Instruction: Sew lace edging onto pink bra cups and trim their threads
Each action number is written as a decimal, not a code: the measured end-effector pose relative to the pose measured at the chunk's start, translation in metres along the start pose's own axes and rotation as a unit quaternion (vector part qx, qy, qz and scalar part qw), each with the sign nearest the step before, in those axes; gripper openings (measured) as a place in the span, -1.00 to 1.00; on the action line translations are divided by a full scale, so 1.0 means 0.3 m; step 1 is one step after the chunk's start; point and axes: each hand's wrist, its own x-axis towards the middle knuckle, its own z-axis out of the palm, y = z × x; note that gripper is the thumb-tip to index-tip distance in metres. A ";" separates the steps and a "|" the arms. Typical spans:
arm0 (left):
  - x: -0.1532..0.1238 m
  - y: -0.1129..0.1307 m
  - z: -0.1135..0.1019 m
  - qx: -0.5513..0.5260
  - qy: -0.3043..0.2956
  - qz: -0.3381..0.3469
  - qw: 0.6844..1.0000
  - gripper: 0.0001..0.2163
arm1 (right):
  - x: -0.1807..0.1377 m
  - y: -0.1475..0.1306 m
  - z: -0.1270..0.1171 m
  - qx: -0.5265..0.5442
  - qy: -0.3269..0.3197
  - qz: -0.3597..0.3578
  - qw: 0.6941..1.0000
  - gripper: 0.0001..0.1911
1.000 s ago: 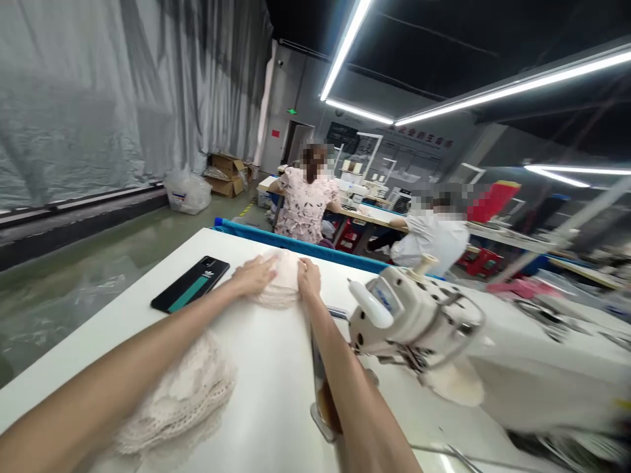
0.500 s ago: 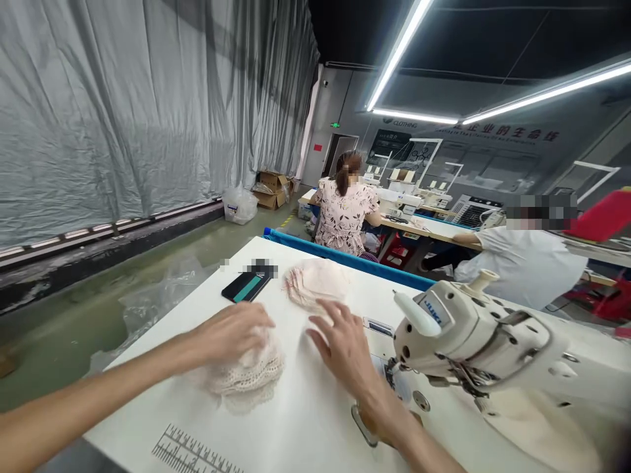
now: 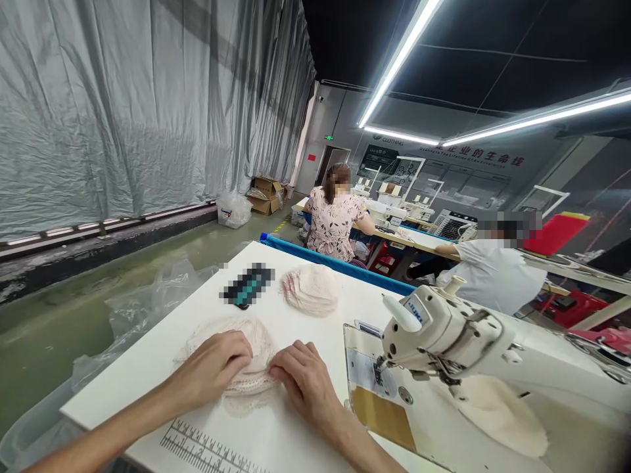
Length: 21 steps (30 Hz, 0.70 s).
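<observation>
Near the front of the white table lies a stack of cream lace fabric pieces (image 3: 259, 341) with scalloped, holed edges. My left hand (image 3: 214, 368) rests over the stack's near left side, its fingers curled closed on the lace. At the right edge of the same stack, my right hand (image 3: 303, 378) pinches the lace between thumb and fingers. How many layers each hand grips is hidden. Beyond my hands sits a second stack of pale pink fabric pieces (image 3: 311, 289), touched by neither hand.
A white sewing machine (image 3: 444, 328) stands at right, with cream fabric (image 3: 503, 414) under its arm. A dark, blurred flat object (image 3: 246, 286) lies at back left. Ruler marks (image 3: 202, 450) line the front of the table (image 3: 113, 394). Two people sit ahead.
My left hand has come down onto the lace and closed. My right hand has moved left from beside the machine to the stack's right edge, fingers now closed.
</observation>
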 end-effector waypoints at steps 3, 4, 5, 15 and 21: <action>0.016 -0.011 -0.003 -0.016 0.031 -0.047 0.998 -0.73 | 0.026 0.006 -0.003 0.001 -0.004 0.009 1.000 -0.82; 0.020 -0.014 -0.003 -0.020 0.038 -0.057 0.997 -0.73 | 0.037 0.007 -0.003 0.003 -0.007 0.010 1.000 -0.83; 0.023 -0.017 -0.002 -0.024 0.041 -0.063 0.997 -0.73 | 0.047 0.008 -0.004 0.006 -0.009 0.010 1.000 -0.84; 0.019 -0.043 0.012 -0.057 0.029 -0.061 0.996 -0.73 | 0.080 -0.020 -0.013 -0.012 -0.007 0.042 0.999 -0.66; 0.013 -0.009 -0.012 -0.069 0.013 -0.062 0.996 -0.73 | 0.117 -0.007 -0.016 0.048 -0.003 0.052 0.997 -0.80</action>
